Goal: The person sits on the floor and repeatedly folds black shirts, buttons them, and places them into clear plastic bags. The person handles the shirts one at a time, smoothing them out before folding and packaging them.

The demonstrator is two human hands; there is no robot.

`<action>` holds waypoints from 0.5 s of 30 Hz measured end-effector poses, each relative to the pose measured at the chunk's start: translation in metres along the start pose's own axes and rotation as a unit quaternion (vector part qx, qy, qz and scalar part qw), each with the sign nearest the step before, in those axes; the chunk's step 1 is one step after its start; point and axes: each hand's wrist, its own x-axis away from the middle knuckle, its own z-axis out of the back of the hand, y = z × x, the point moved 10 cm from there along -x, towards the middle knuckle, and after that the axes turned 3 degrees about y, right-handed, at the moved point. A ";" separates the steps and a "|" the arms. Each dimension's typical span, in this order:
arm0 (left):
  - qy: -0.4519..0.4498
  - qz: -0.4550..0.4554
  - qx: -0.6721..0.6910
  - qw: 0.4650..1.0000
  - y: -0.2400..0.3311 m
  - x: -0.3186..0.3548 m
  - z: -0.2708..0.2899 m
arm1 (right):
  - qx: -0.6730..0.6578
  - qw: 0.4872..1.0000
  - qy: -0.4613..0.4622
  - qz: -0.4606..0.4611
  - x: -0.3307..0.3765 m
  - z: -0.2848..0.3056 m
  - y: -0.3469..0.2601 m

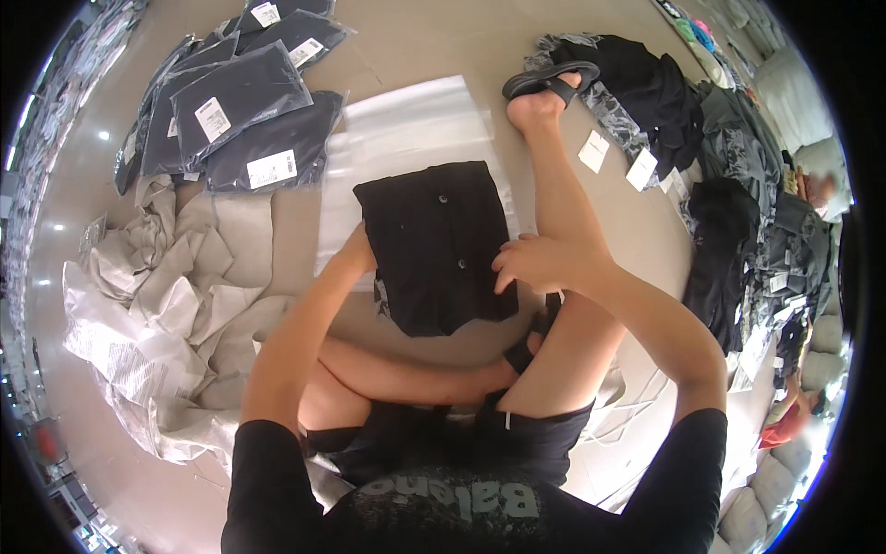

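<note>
A folded black garment with buttons [434, 240], likely a shirt, is held up in front of me over clear plastic bags. My left hand [365, 249] grips its left edge, with the fingers hidden behind the cloth. At the right edge my right hand [535, 263] has bent fingertips on the cloth, closed on that side. A grey patterned piece of fabric peeks out at the garment's lower left corner. Beneath and beyond it, the flat clear plastic bags [415, 115] lie on the floor.
Several bagged dark garments [245, 92] with white labels are piled at the far left. Crumpled beige cloth and packaging [185, 305] lie at my left. Black and grey patterned clothes [637, 92] with white tags spread along the right, beyond my outstretched sandalled foot [544, 92].
</note>
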 end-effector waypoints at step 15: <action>0.222 0.370 -0.110 0.895 -0.042 0.150 0.021 | -0.135 0.831 0.365 -0.398 0.005 -0.095 0.063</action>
